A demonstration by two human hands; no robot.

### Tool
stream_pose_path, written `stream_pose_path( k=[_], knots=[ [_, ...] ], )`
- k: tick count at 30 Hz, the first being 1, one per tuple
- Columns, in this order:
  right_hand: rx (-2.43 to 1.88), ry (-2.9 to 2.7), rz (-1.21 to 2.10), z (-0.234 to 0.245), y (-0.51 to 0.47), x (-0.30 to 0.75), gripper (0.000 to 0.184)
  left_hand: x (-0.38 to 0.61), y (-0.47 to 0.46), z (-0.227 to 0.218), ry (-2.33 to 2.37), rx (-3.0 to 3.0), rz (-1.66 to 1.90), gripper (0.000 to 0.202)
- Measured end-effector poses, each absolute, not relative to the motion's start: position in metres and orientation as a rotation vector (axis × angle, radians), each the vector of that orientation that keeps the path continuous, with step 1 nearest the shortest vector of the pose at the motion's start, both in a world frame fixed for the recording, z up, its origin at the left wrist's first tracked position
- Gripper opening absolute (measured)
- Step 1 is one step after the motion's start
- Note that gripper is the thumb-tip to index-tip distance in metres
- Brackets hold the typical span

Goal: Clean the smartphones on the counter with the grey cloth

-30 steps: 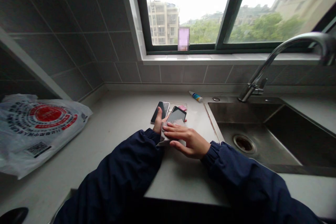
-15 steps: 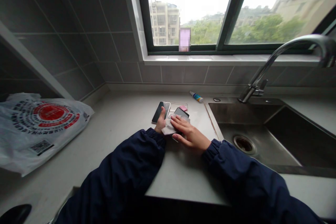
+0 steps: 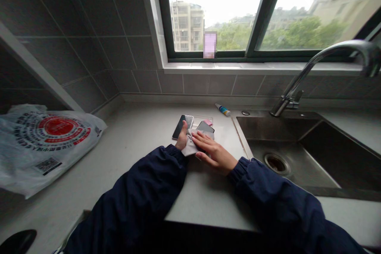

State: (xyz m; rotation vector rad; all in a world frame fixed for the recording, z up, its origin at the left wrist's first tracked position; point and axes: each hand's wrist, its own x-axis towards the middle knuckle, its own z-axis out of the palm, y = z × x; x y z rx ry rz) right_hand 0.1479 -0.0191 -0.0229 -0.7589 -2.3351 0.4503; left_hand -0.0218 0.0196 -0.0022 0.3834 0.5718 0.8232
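Observation:
My right hand [image 3: 212, 152] lies flat with its fingers on a grey wiping cloth [image 3: 189, 147], which covers the lower part of a dark-screened smartphone [image 3: 205, 127]. My left hand [image 3: 181, 138] is curled at the cloth's left edge, with its thumb raised beside a second black smartphone [image 3: 182, 126]. That phone lies uncovered on the counter. A small pink object [image 3: 208, 122] and a clear plastic sheet [image 3: 205, 119] lie just beyond the covered phone.
A small tube [image 3: 222, 110] lies behind the hands on the pale stone counter [image 3: 143, 135]. To the right are a steel sink [image 3: 276, 151] and curved faucet [image 3: 287, 103]. A printed plastic bag [image 3: 44, 139] lies at left, below a tiled wall and window.
My right hand has shifted up and left over the phone, and the cloth now covers more of that phone. The left hand stays beside the uncovered phone.

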Motion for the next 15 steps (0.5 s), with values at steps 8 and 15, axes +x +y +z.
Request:
stream_pose_path(
  k=[8,15],
  knots=[
    [-1.047,-2.199,0.437,-0.028,-0.012,0.152,0.064,-0.021,0.015,0.001,0.469,0.44,0.841,0.105],
    [-0.693,-2.39,0.433,-0.021,-0.022,0.145,0.062,-0.029,0.024,-0.011,0.458,0.469,0.727,0.118]
  ],
)
